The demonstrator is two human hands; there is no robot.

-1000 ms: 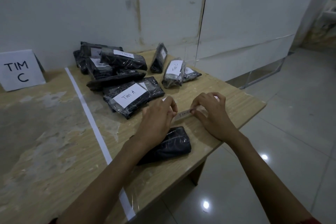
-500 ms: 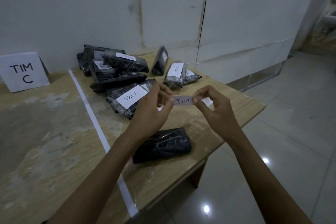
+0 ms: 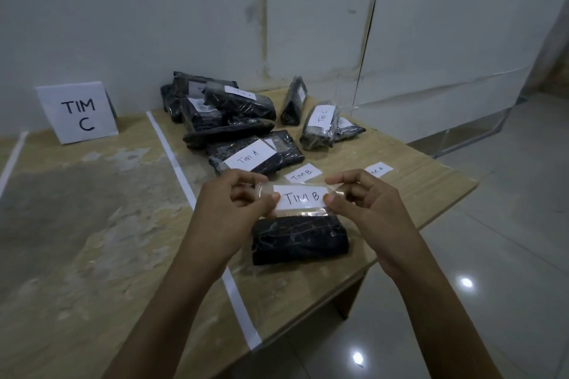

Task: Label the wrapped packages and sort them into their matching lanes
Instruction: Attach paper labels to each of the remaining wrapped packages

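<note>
Tension matters: your left hand (image 3: 229, 203) and right hand (image 3: 366, 206) pinch the taped TIM B label (image 3: 300, 197) by its ends just above the unlabelled black package (image 3: 300, 238); lower it flat, centred.

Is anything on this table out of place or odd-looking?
Yes. The black plastic-wrapped package labelled TIM C lies right of the white tape line, while the white paper TIM C sign stands left of it. The wooden table surface near that sign also looks worn and patchy.
</note>
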